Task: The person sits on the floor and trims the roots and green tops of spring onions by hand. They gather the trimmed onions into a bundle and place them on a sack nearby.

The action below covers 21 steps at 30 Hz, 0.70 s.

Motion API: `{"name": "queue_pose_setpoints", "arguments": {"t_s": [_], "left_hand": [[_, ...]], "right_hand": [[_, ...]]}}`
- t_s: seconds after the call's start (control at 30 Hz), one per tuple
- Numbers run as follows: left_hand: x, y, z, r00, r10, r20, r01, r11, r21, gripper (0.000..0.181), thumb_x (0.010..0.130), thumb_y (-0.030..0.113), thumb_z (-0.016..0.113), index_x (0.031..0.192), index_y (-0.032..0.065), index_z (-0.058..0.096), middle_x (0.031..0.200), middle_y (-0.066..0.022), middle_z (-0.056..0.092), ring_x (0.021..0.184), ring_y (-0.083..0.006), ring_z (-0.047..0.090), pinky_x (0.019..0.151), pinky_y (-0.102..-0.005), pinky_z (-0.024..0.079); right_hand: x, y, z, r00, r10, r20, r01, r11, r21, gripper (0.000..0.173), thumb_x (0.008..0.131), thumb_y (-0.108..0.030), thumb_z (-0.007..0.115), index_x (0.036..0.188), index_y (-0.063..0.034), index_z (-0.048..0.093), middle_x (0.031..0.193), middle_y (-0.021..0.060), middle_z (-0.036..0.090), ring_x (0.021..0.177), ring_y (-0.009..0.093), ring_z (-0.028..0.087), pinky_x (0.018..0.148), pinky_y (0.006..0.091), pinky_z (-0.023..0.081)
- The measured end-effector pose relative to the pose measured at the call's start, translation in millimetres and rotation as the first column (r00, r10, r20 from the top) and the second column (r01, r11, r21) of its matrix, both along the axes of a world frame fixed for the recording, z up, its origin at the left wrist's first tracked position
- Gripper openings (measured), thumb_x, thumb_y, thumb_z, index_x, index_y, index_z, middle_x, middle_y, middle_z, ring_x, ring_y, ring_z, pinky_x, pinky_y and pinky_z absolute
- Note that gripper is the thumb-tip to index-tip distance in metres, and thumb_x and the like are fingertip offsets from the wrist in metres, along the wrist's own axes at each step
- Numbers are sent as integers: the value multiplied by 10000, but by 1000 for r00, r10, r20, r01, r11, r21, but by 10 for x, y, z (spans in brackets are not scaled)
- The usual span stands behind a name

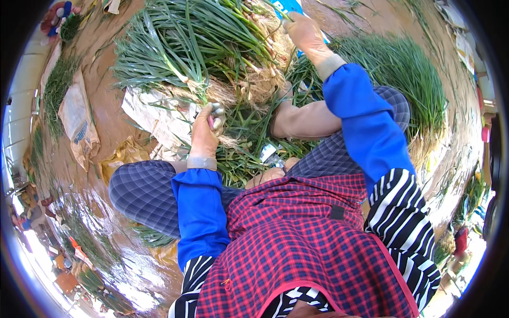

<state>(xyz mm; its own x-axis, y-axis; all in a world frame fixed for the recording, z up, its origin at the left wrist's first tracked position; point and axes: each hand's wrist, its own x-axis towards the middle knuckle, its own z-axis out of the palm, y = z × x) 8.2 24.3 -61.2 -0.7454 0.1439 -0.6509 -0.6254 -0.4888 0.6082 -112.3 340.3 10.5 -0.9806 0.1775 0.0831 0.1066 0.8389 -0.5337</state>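
Observation:
My left hand [206,129] is closed around a green onion with a pinkish base [210,122]. Its pale roots [228,141] hang out below my fingers, and the leaves point away from me. Farther out on the right, my right hand [305,35] pinches a thin green stalk near its fingertips; most of that stalk is hidden. Between and beyond both hands lies a big heap of green onions [199,35], their stringy roots [258,85] towards the right and near side. One onion with a white base [179,73] rests on top, just beyond my left hand.
Loose leaves [234,161] litter the ground between my crossed legs. A printed white sack [155,113] lies under the heap. Another dense onion pile [389,71] stands to the right, beside my knee. A whitish sack [79,121] and yellow plastic [123,157] lie left on wet brown ground.

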Motion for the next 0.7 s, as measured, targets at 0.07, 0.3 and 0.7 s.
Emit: {"name": "queue_pose_setpoints", "arguments": {"t_s": [0.07,0.3,0.7], "left_hand": [[-27,60,9,1000,-21,13,21,1000,22,208,915,253,506,917,58,578,742,-27,601,470,-68,411,398,-204,236],[-66,106,36,999,-32,25,32,999,1,209,913,256,500,908,62,577,717,-13,582,461,-66,392,396,-210,219],[-128,112,-33,1000,6,-5,-6,990,142,181,916,235,499,873,70,562,730,-34,597,431,-81,361,375,-215,214]], "right_hand": [[-34,-30,-477,939,35,343,-104,977,185,290,842,-226,479,1017,-50,630,1032,189,633,982,335,604,848,423,476],[266,-323,-784,979,174,109,-173,985,-18,386,824,-277,588,1090,4,585,845,218,641,790,362,617,715,423,477],[-621,-50,727,888,406,-215,-330,889,318,245,793,-181,546,972,-26,607,822,172,639,759,346,622,677,412,485]]}}
